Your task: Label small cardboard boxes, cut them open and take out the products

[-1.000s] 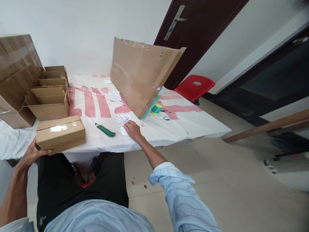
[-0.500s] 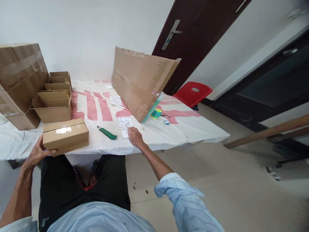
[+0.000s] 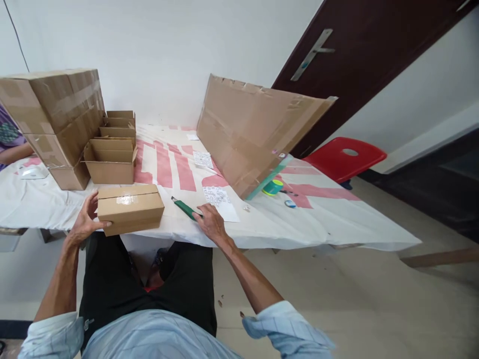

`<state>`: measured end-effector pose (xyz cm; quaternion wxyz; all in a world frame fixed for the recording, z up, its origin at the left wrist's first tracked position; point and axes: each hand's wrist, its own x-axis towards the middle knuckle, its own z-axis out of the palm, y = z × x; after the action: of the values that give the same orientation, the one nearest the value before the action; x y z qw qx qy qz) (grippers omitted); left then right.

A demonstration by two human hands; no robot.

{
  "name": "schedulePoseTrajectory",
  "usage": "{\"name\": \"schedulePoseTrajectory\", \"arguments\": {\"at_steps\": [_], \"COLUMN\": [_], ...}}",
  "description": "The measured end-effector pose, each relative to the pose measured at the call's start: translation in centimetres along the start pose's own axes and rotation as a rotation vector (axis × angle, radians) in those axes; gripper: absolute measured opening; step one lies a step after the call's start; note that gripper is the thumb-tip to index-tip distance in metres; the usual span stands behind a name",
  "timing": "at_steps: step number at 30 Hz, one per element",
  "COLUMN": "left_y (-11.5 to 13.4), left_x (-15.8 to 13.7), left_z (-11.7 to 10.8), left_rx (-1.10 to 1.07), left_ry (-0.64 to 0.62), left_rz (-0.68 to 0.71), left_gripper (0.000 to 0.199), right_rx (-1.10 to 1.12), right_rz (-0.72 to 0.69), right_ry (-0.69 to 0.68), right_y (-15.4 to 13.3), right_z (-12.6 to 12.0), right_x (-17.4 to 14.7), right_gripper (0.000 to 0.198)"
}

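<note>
Left hand (image 3: 83, 222): pinches closed brown oblong cardboard box (image 3: 130, 215) by its left end
Right hand (image 3: 212, 223): over slim green utility knife (image 3: 183, 207); cannot tell whether it grips
Box: white cloth-covered surface's (image 3: 273, 229) front edge

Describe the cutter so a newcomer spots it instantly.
On the white-covered table, find the small closed carton. To its right, the cutter lies at the right hand. Its slim green body sets it apart from the carton and white paper.
</note>
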<state>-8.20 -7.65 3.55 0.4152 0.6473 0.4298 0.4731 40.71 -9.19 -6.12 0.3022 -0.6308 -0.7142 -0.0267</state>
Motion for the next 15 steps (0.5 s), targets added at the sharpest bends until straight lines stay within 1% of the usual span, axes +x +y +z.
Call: {"name": "schedulePoseTrajectory", "arguments": {"at_steps": [3,6,8,13,15], "left_y": [0.1,0.2,0.5,1.6,2.0], "left_x": [-0.9,-1.5,-1.6,-1.5,-1.4], "left_z": [0.2,0.4,0.5,1.0,1.2], "left_rx": [-0.019,-0.035,-0.034,-0.045,-0.04], "left_ry": [-0.019,-0.037,-0.036,0.02,0.019], "left_rz": [0.007,-0.002,-0.009,-0.04,-0.05], "left_gripper": [0.124,0.122,0.115,0.082,0.075], "right_rx": [-0.086,-0.153,-0.179,-0.199,-0.205], "right_rz": [0.048,0.067,0.068,0.064,0.073], "right_ry": [-0.124,-0.199,-0.207,-0.205,-0.215], "right_y": [-1.3,-1.6,-1.6,-1.7,-1.7], "right_z": [0.4,0.8,1.0,1.3,1.3], "right_x": [0.1,0.1,0.0,0.0,0.0], "right_gripper": [0.028,0.026,0.025,0.023,0.025]}}
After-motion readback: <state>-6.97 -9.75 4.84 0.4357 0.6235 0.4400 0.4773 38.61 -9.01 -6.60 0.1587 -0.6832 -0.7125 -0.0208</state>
